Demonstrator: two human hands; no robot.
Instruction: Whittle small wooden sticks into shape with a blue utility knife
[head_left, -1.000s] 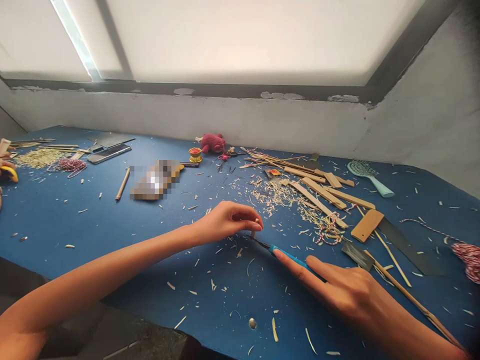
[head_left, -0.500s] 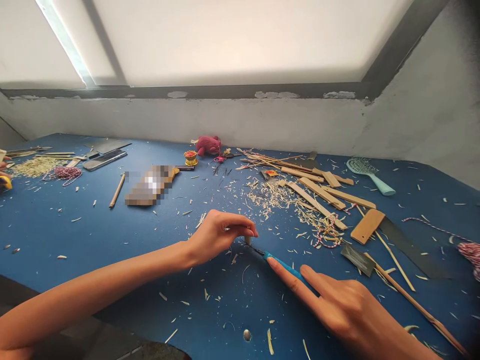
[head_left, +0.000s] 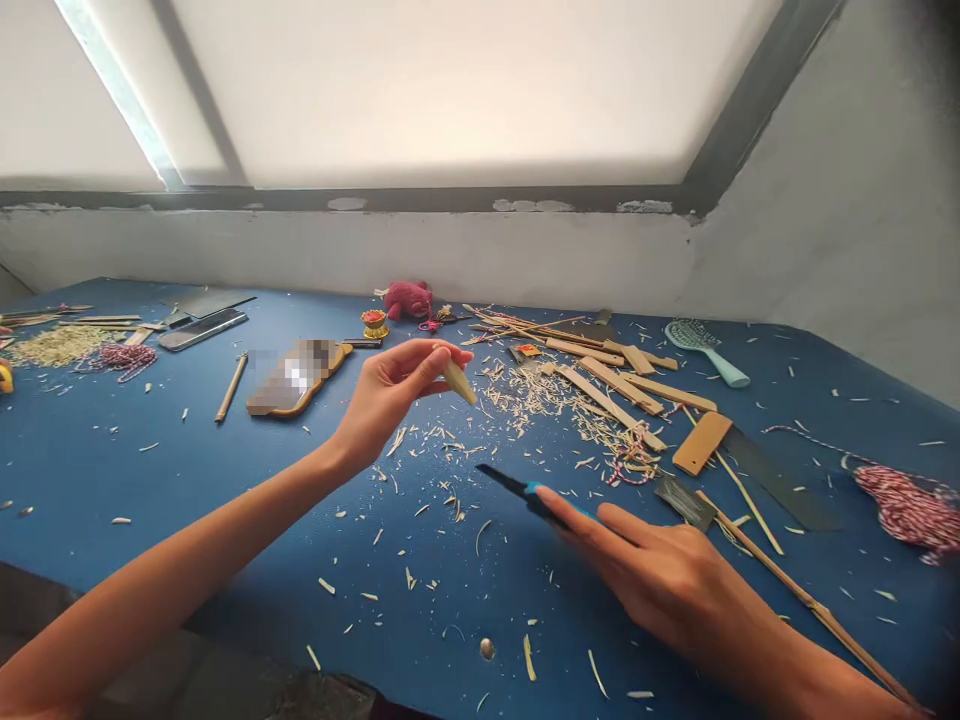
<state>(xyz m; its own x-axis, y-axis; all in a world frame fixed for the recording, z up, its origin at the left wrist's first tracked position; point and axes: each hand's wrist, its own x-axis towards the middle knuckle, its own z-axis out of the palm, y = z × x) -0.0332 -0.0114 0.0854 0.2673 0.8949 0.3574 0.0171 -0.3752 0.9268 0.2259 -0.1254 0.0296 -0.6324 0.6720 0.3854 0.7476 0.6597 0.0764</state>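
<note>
The left hand (head_left: 401, 392) was closed narrow, and between its thumb and fingers it held a small pale piece (head_left: 459, 382), whose thin end pointed down and to the right. The right hand (head_left: 671, 575) was wrapped around the blue handle of a knife (head_left: 501, 479), with the forefinger laid along it; the dark blade pointed toward the left hand, but it was apart from the piece. In the earlier frames the piece was low at the table (head_left: 225, 530), with the knife tip at it; now the left hand had gone up and the two were separated. Under and beyond the hands, many thin shavings (head_left: 544, 392) were scattered on the blue table. To the right of the shavings there lay several flat wooden strips (head_left: 619, 385), a brown block (head_left: 703, 443) and a long thin stick (head_left: 814, 607). Near the strips there was a small red and yellow label (head_left: 528, 350), and its print was too small to read. Farther to the right were a pale green brush (head_left: 705, 350) and a bundle of red and white string (head_left: 911, 505). On the left side lay a board with a yellowish edge (head_left: 300, 380), its surface partly blurred. At the back, a dark pink soft toy (head_left: 409, 300) was beside a small golden pot (head_left: 374, 323).
</note>
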